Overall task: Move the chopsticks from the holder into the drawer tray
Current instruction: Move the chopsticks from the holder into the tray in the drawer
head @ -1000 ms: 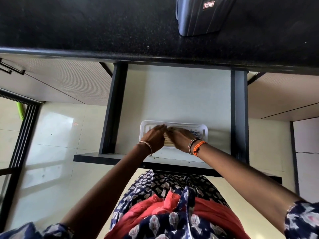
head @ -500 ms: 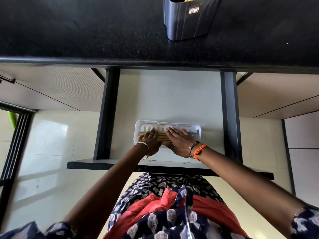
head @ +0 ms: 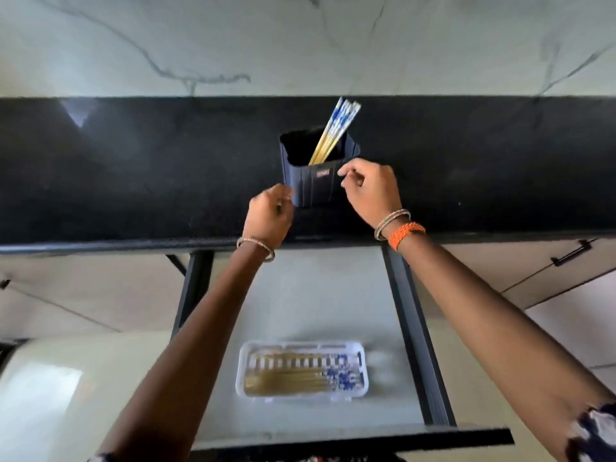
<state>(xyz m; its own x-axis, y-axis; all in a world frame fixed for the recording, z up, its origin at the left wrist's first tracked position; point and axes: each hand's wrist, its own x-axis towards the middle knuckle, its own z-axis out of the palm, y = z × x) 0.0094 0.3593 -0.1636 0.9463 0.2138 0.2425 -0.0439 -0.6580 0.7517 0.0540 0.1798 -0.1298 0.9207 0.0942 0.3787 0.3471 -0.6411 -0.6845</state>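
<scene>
Lower ends of the chopsticks (head: pixel 333 135) are hidden inside the holder (head: pixel 318 176); count unclear, they overlap. Holder's near corners are covered by the left hand (head: pixel 270 215) and right hand (head: pixel 370 191); contact or grip can't be confirmed, motion blur. Small label (head: pixel 322 174) on holder is unreadable. Tray (head: pixel 301 396) in the drawer (head: pixel 413 328) is smeared: its chopsticks merge into one tan-and-blue mass, no count possible. Both forearms, patterned sleeve (head: pixel 596 431) and drawer front (head: pixel 350 440) are cut by the bottom and right edges.
</scene>
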